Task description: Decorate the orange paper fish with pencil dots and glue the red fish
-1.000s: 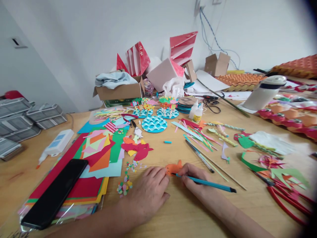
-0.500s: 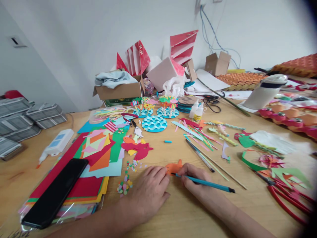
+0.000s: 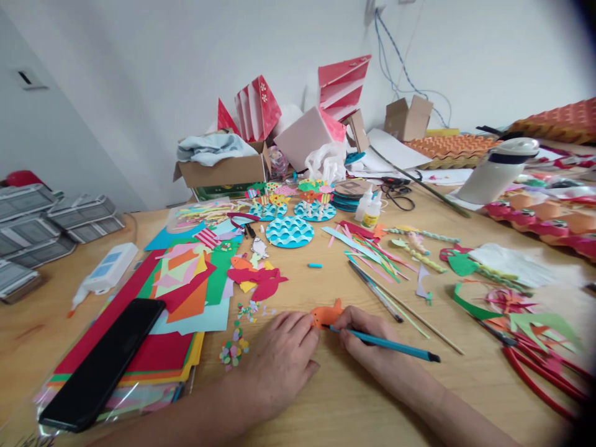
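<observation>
Left hand (image 3: 285,360) flat, right hand (image 3: 370,335) pinching slim blue plastic pen (image 3: 395,347); between them I log orange paper fish (image 3: 325,315), long axis crosswise.

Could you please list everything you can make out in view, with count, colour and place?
paper fish: one, orange, front centre
pen: one, blue, tip at the paper fish
small cylinder: one, blue, mid-table
phone: one, black, front left
paper sheets: several, mixed colours, left
wavy discs: three, blue, mid-table
bottles: two, white, right of wavy discs
scissors: one pair, red-handled, right
tumbler: one, white, far right
egg trays: several, orange, back right
cardboard boxes: at least two, brown, back
other scraps: uncounted, mixed colours, scattered
left grip: one, bare, at the paper fish's left edge
right grip: one, bare, holding the pen
</observation>
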### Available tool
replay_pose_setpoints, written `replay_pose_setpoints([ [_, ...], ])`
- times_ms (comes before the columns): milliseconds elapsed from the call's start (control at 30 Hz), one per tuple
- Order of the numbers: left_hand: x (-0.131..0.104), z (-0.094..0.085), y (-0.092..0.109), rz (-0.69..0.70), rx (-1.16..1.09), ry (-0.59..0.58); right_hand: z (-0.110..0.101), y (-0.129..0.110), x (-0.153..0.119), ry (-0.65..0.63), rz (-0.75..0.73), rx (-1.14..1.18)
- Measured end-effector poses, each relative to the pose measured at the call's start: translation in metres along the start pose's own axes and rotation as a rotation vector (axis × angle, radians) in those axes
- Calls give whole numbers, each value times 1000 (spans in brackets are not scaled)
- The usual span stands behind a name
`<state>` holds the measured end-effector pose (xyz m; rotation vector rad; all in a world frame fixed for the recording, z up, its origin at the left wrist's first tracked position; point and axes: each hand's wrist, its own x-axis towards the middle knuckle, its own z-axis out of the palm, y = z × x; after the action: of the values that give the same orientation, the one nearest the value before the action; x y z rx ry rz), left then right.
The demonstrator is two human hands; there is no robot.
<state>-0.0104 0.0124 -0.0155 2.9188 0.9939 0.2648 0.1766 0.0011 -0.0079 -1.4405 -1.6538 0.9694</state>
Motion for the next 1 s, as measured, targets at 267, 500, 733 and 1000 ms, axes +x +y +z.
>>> replay_pose_setpoints([
  [267, 0, -1, -1, -2, 2, 6, 0, 8, -1, -14, 16, 18],
  [500, 0, -3, 0, -6, 0, -3, -5, 1, 5, 13, 74, 74],
  [733, 2, -7, 1, -19, -9, -31, -6, 1, 11, 17, 101, 89],
  [1000, 4, -8, 1, -22, -24, -49, 3, 3, 11, 50, 44, -64],
])
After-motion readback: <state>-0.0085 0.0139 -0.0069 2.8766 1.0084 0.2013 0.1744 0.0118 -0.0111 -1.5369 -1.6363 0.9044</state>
